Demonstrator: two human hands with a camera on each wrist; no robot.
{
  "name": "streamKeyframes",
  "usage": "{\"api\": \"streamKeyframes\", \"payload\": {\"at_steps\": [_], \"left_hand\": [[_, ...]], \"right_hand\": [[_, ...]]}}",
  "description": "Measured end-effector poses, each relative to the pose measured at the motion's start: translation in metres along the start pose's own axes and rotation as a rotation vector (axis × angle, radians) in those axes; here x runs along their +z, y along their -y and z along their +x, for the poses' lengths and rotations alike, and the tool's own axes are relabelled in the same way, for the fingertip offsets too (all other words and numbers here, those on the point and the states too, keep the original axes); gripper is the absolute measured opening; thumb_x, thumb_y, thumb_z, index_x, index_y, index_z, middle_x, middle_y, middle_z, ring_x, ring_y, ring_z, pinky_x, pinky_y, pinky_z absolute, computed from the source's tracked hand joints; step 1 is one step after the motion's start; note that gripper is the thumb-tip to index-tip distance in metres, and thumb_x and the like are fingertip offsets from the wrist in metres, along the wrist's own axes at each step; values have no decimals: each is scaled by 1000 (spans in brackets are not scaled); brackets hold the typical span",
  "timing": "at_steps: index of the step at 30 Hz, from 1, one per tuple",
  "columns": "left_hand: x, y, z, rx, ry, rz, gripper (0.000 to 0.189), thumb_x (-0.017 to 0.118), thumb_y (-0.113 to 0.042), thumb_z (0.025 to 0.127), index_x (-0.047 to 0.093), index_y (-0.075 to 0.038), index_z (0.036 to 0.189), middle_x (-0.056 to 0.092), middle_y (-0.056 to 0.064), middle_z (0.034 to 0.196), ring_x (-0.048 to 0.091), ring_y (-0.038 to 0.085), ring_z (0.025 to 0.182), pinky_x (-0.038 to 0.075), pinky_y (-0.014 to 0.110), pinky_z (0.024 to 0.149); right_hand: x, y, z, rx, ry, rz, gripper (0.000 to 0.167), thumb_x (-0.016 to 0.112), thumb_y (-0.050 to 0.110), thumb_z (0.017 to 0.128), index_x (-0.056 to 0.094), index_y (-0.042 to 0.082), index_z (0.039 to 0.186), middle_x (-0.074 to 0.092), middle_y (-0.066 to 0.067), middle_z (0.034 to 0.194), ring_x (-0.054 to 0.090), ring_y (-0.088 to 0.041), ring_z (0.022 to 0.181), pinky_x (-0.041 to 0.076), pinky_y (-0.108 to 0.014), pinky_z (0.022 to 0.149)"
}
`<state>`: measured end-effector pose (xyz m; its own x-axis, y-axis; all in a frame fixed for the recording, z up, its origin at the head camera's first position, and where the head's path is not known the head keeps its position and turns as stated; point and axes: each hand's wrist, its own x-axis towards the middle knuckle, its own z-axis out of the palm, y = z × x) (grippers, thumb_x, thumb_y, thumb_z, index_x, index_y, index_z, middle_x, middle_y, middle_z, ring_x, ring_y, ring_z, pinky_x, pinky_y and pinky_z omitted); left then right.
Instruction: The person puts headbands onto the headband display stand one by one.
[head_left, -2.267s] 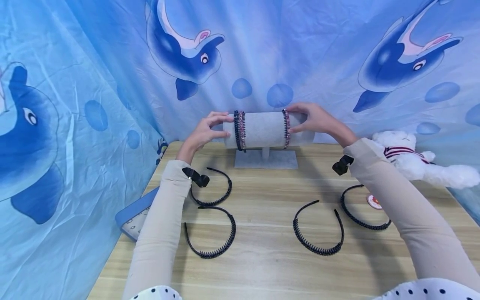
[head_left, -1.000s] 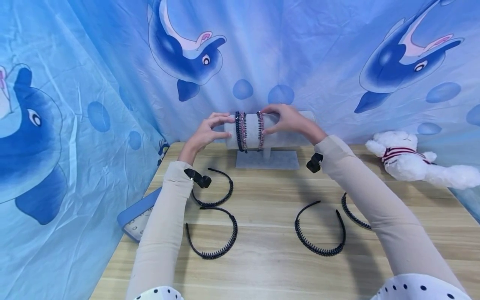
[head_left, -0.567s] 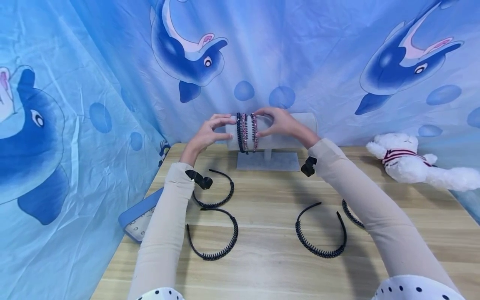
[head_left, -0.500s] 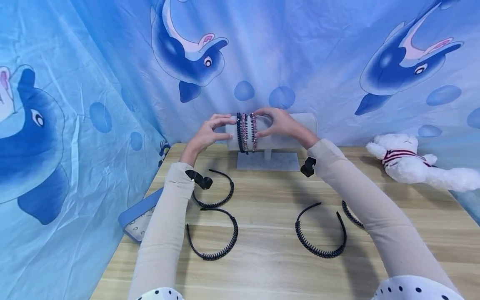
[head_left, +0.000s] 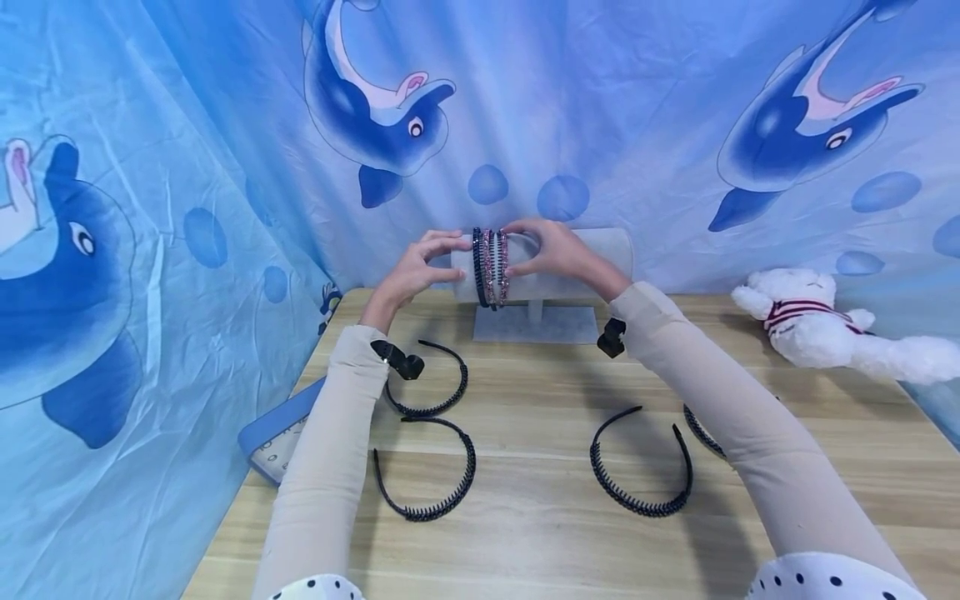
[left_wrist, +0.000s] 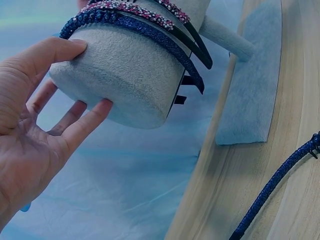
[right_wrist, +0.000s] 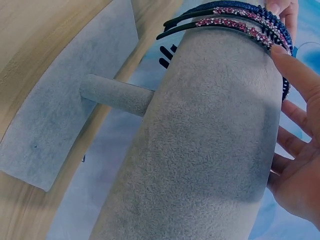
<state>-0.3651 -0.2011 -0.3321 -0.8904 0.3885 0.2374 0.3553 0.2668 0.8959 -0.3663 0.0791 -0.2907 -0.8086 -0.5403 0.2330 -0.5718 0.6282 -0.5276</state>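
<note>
While a blue dolphin-print curtain (head_left: 637, 100) is hanging behind everything, a wood-grain table (head_left: 525, 517) is stretching out in front of it. Near the table's back edge, a grey display roll (head_left: 577, 275) is resting level on its upright stand (head_left: 536, 327). At the right, a white plush toy (head_left: 806, 312) is lying in a striped top; at the left, a blue-edged case (head_left: 281, 421) is showing partly behind a sleeve. Dark headbands (head_left: 423, 514) are lying on both sides of the table. Around the roll's left part, a navy headband (left_wrist: 90, 20), a pink glittery headband (left_wrist: 150, 16) and a second pink headband (right_wrist: 225, 22) are sitting side by side. The left hand (head_left: 408, 271) is gripping the roll's left end, fingers spreading apart, thumb pressing just beside the navy band. The right hand (head_left: 558, 254) is holding the second pink band between thumb and fingers, these reaching behind the roll. Black devices (head_left: 397, 360) are hugging both wrists
</note>
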Motion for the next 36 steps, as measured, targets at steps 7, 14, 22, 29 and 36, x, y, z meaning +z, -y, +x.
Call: {"api": "streamKeyframes", "payload": {"at_steps": [7,14,22,29,36], "left_hand": [[4,-3,-4,-29,16,8,53,75,-1,89,59,-3,139,36,8,160,34,35,148,32,59,122],[8,-21,-17,-41,26,8,52,74,1,89,59,1,138,37,12,159,35,37,147,34,54,122],[9,-24,-17,-41,19,-4,51,73,2,89,59,2,138,36,14,159,36,37,147,37,53,121],[6,-29,-13,-13,15,-4,51,73,2,89,58,3,138,35,15,160,35,38,148,35,59,121],[4,-31,-12,-30,19,44,52,72,1,89,58,0,139,35,13,160,36,37,148,37,53,121]], "right_hand": [[4,3,-4,21,9,0,78,89,30,79,54,10,146,54,-11,151,45,-31,143,31,-52,124],[9,3,-6,21,18,-9,79,88,30,80,52,10,148,52,-12,153,44,-32,145,31,-52,124],[8,7,-9,-7,12,-14,78,86,27,82,50,8,149,51,-15,153,44,-34,144,30,-53,124],[15,19,-26,-84,-17,-1,71,85,28,84,55,10,146,48,-15,155,42,-34,145,32,-53,124],[42,27,-59,-246,-84,-8,58,86,20,83,64,5,135,54,-21,147,49,-38,138,41,-53,118]]}}
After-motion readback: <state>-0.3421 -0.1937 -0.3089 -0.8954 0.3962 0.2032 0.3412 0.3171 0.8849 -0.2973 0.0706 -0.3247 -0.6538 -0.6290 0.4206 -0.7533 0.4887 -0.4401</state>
